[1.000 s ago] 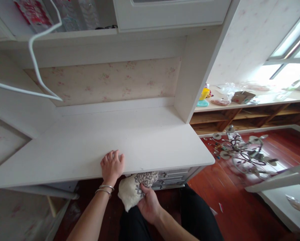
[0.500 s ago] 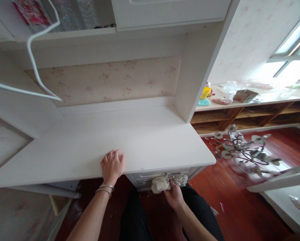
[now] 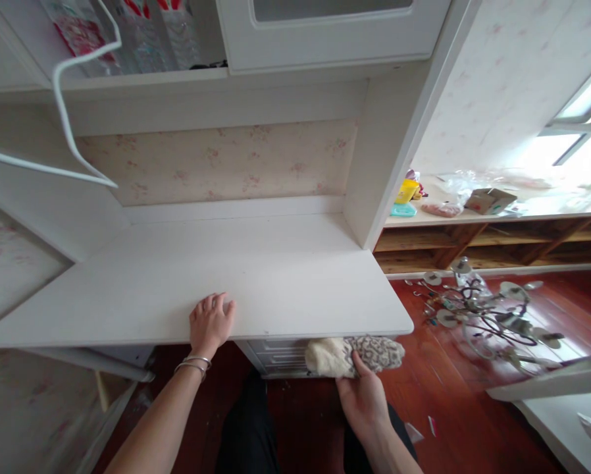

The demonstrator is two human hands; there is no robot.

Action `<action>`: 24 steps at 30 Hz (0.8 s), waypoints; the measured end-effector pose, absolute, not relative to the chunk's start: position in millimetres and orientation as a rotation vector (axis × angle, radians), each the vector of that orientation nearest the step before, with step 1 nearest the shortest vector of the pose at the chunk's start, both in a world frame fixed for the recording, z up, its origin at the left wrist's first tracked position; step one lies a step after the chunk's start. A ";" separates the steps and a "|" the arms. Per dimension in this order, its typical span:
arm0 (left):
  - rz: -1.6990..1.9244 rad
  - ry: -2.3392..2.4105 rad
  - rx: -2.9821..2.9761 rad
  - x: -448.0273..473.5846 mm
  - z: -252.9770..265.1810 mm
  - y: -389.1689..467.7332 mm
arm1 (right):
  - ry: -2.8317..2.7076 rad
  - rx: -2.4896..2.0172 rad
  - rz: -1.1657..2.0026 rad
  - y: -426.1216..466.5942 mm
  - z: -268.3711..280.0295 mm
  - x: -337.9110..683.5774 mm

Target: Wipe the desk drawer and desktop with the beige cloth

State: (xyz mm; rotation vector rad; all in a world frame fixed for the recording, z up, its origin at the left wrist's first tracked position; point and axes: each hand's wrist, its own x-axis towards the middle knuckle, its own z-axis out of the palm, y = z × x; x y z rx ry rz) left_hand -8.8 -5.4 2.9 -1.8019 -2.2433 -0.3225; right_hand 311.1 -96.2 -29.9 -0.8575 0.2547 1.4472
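While the left hand (image 3: pixel 210 322) lies flat and open on the front edge of the white table (image 3: pixel 256 283), its fingers (image 3: pixel 214 304) spread and gripping nothing, the right hand (image 3: pixel 363 395) holds a cloth (image 3: pixel 355 355) just under the table's front lip, against the drawers (image 3: pixel 276 355). The right fingers are closed on the cloth's lower edge, thumb on top.

Judging by its slump and folds, the cloth is soft, light and limp: part cream and fluffy, part grey-patterned. It will bunch and drape rather than keep a shape, so a full-hand pinch at a gathered middle should hold it better than a corner, which would let the rest dangle. It looks neither fragile nor slippery.

As for containers, the drawers below the table are shut, so their contents are hidden. Up on the shelf (image 3: pixel 142 76) stand clear packets (image 3: pixel 142 33) with red print; what they hold I cannot tell. Off to the right, a bench (image 3: pixel 547 210) carries a yellow tub (image 3: pixel 407 191), a small carton (image 3: pixel 490 199) and clear bags. A chandelier (image 3: pixel 488 309) lies on the red floor (image 3: pixel 453 408).
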 end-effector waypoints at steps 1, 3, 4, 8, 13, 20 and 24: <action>-0.320 -2.243 -1.802 -8.6 2.7 -5.3 | 0.273 -0.837 1.489 -98.4 -27.1 304.9; -0.313 -2.244 -1.797 -8.0 2.5 -5.0 | 0.296 -0.804 1.584 -102.2 -25.3 288.9; -0.308 -2.244 -1.793 -7.6 2.5 -4.8 | 0.300 -0.789 1.641 -103.7 -25.9 279.3; -0.278 -2.264 -1.776 -5.4 3.5 -3.6 | 0.261 -0.700 1.873 -105.8 -32.1 233.0; -0.255 -2.264 -1.772 -3.7 5.7 -2.8 | 0.286 -0.618 2.028 -98.3 -47.0 168.1; -0.268 -2.266 -1.788 -5.5 6.8 -2.6 | 0.453 -0.775 1.900 -83.2 -109.2 169.5; -0.271 -2.282 -1.783 -5.6 7.1 -1.1 | 0.459 -1.015 1.700 -75.2 -133.6 248.6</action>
